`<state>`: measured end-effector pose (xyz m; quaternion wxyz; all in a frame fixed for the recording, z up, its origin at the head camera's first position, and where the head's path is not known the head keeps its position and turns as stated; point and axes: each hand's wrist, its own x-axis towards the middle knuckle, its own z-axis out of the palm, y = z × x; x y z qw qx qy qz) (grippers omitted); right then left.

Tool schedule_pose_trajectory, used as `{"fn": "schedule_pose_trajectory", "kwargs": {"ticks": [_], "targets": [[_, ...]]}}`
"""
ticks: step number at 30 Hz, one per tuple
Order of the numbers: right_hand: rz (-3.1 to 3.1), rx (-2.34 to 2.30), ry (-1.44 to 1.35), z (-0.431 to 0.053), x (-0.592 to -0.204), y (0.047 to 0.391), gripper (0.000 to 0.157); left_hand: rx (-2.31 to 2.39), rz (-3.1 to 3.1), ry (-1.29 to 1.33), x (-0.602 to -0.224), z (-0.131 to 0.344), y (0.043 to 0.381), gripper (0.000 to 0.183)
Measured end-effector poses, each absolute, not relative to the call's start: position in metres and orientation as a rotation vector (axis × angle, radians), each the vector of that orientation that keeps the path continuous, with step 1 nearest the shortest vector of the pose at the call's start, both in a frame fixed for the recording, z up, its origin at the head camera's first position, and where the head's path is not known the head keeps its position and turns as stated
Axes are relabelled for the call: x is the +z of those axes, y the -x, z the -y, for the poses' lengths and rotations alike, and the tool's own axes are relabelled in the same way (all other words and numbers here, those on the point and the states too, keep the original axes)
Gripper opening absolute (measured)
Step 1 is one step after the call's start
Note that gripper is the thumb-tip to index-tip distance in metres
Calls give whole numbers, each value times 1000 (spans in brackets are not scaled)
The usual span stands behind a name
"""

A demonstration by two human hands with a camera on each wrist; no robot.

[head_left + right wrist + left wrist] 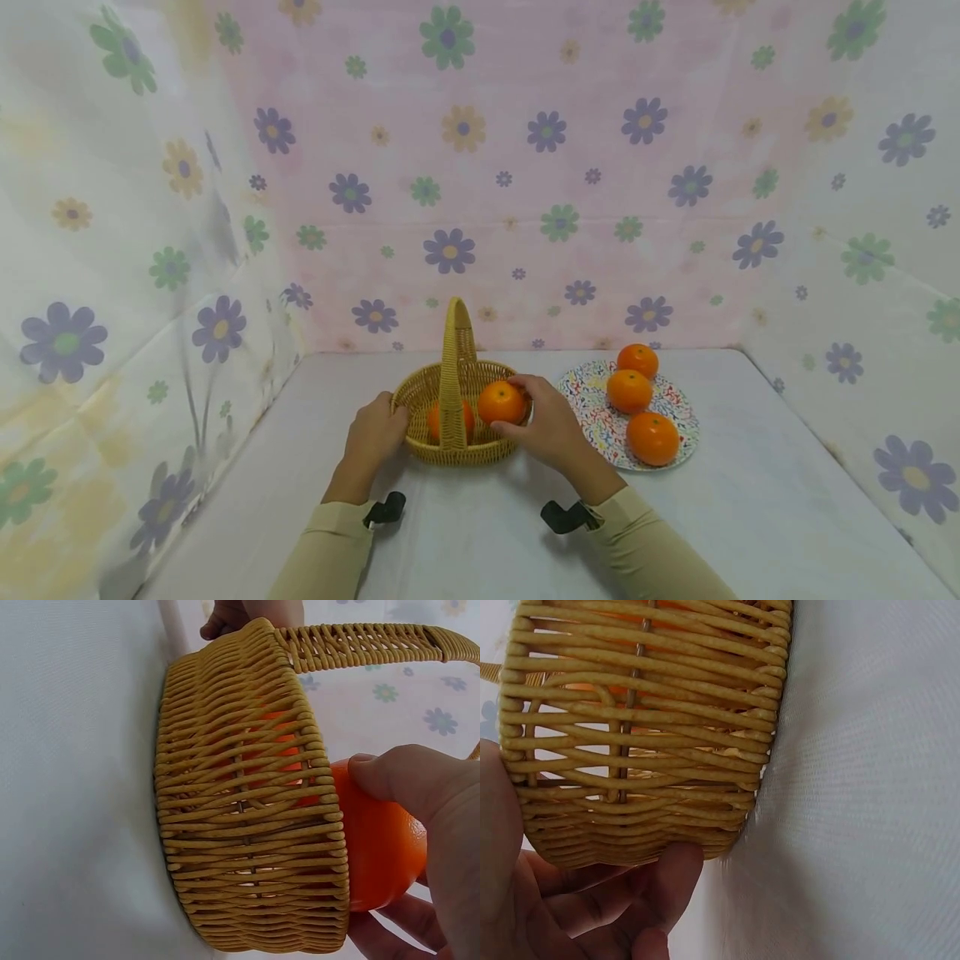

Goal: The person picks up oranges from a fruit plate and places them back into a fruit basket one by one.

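Note:
A yellow wicker basket [461,454] with a tall arched handle stands upright on the white table. My left hand [378,429] grips its left rim, the thumb over the edge and the fingers against the outer wall, as the left wrist view shows. With my right hand [551,425] I hold an orange [502,402] at the basket's right end; thumb and fingers sit on opposite sides of it. In the right wrist view this orange [379,844] is partly below the rim. Another orange [435,421] lies inside, partly hidden behind the handle.
Right of the basket is a round plate [592,417] with a multicoloured speckled pattern, bearing 3 oranges [652,439] in a rough row. A flower-printed cloth [510,208] walls the table [465,542] at the back and both sides.

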<state>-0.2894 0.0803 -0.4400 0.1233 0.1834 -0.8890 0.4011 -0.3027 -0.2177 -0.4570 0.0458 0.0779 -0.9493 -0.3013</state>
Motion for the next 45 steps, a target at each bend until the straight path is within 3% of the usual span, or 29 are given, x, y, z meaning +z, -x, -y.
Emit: {"fn": "schedule_pose_trajectory", "kwargs": {"ticks": [32, 40, 45], "targets": [[2587, 951, -606, -65, -456, 282, 60, -849, 2947, -236, -458, 218, 303, 49], [2665, 970, -578, -64, -458, 285, 41, -851, 2936, -238, -459, 218, 305, 47], [2681, 995, -568, -63, -458, 285, 38, -832, 2940, -235, -459, 219, 306, 51]]}}
